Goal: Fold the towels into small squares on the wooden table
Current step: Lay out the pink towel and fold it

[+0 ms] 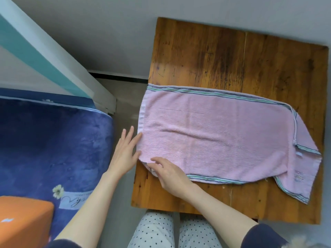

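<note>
A pink towel [218, 135] with green and blue striped borders lies across the wooden table [223, 58], folded over once, its lower layer sticking out at the right end. Its left end hangs slightly past the table's left edge. My left hand [125, 153] is flat with fingers apart, fingertips touching the towel's left edge. My right hand [170, 174] rests on the towel's near left corner, fingers spread over the fabric, not clearly pinching it.
A bed with a dark blue blanket [53, 144] stands left of the table, with an orange box [23, 222] at its near corner. Grey floor [125, 101] separates bed and table. My polka-dot trousered knees [172, 231] sit under the table's near edge.
</note>
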